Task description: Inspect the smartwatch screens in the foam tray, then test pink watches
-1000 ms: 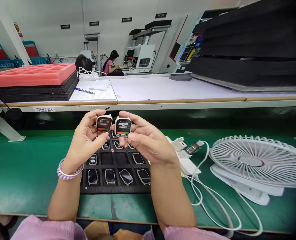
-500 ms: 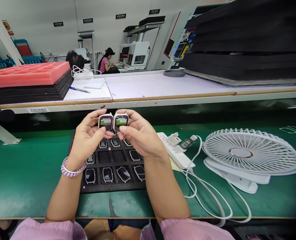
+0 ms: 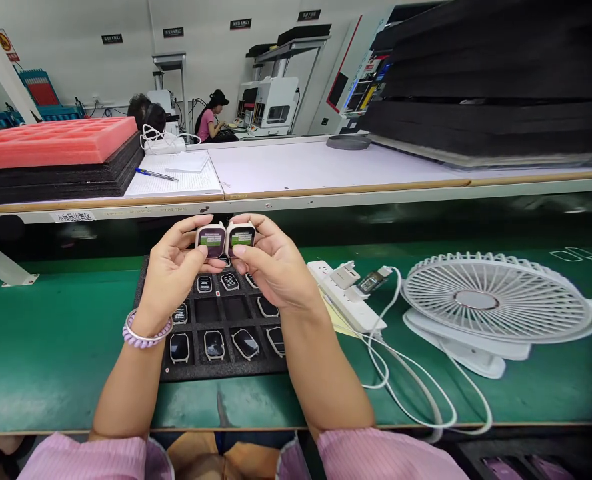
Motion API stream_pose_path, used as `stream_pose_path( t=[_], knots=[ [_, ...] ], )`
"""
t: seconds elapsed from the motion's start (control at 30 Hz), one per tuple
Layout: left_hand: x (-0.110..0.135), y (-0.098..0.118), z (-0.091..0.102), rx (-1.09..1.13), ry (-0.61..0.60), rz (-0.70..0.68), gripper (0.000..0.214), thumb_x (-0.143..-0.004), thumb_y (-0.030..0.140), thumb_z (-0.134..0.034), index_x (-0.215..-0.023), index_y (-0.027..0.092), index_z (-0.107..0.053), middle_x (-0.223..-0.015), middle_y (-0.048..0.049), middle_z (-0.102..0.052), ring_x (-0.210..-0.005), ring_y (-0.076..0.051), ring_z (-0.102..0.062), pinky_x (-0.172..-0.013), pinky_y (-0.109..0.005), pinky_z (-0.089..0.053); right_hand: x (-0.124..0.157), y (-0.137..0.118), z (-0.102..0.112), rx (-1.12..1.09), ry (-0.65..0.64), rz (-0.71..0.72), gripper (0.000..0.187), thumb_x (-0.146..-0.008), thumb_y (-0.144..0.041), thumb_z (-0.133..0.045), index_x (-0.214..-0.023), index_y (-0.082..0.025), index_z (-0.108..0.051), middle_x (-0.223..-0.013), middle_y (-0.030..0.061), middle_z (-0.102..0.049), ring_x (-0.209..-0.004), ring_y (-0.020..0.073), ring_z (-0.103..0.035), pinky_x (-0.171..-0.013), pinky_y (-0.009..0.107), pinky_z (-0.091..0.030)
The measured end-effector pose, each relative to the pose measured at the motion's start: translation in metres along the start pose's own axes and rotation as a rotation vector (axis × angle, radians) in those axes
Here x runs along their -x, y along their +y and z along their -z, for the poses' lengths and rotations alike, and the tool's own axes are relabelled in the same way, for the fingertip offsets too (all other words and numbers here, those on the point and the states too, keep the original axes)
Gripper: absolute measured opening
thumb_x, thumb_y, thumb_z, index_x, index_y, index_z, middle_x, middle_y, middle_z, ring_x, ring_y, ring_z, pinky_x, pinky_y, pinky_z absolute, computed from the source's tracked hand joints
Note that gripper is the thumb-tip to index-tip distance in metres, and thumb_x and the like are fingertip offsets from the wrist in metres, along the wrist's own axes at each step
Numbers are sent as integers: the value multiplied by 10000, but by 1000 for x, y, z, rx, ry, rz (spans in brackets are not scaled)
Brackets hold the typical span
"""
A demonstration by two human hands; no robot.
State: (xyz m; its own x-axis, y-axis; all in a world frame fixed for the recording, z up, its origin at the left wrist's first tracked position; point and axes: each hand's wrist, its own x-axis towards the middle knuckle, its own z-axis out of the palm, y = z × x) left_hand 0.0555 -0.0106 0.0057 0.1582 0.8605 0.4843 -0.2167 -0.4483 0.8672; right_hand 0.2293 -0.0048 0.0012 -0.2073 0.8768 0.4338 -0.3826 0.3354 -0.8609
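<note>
My left hand [image 3: 179,267] pinches a smartwatch case without a strap [image 3: 211,239] between thumb and fingers, its lit screen turned to me. My right hand [image 3: 271,260] grips a second smartwatch case [image 3: 241,236] the same way. The two watches are side by side, nearly touching, and both screens show a green band with pale blocks. Beneath my hands lies a black foam tray [image 3: 201,371] with several more watch cases in its pockets, such as a dark-screened watch [image 3: 215,345]. Two middle pockets hold no watch. My hands and forearms hide part of the tray.
To the right are a white power strip [image 3: 363,316] with plugs and cables, and a white fan [image 3: 496,300] on the green bench [image 3: 76,360]. A shelf [image 3: 286,167] behind carries red foam [image 3: 56,143], a pen [image 3: 156,175] and black foam stacks [image 3: 496,93]. Two people sit beyond.
The view has shifted slightly, so the bench items sit a little higher and further left. Both hands still hold the two watches side by side.
</note>
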Motion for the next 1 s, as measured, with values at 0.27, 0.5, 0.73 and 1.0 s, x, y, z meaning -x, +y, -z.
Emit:
stream_pose_path(
  t=[0.27, 0.5, 0.73, 1.0],
  knots=[
    [-1, -1, 0, -27, 1, 6, 389, -884, 188, -637, -1273, 195, -638, -1029, -19, -768, -682, -118, -778, -679, -218, -691, -1, 0, -1, 11, 2, 10, 453, -780, -342, -857, -1123, -226, -585, -842, -34, -575, -603, 85, -474, -531, 214, -419],
    [-5, -5, 5, -41, -11, -2, 418, -881, 200, -640, -1300, 209, -632, -1103, -43, -767, -717, -132, -786, -700, -232, -691, -3, 7, 3, -33, -25, -12, 458, -873, -476, -816, -1199, -240, -597, -919, -7, -623, -629, 104, -562, -582, 259, -505],
    [-28, -7, 16, -27, -26, -89, 532, -829, 207, -726, -1350, 253, -626, -1137, -49, -752, -734, -129, -772, -747, -253, -686, -31, 5, 7, 5, -94, 44, 471, -931, -578, -724, -1250, -254, -600, -900, 10, -631, -659, 151, -615, -621, 319, -553],
    [-54, 18, 16, -118, -41, -261, 613, -765, 296, -871, -1329, 304, -632, -1062, -22, -715, -762, -154, -759, -758, -298, -671, -61, -26, 0, 83, -165, 158, 499, -905, -649, -726, -1191, -269, -576, -858, -9, -616, -643, 151, -613, -592, 287, -497]
  ],
)
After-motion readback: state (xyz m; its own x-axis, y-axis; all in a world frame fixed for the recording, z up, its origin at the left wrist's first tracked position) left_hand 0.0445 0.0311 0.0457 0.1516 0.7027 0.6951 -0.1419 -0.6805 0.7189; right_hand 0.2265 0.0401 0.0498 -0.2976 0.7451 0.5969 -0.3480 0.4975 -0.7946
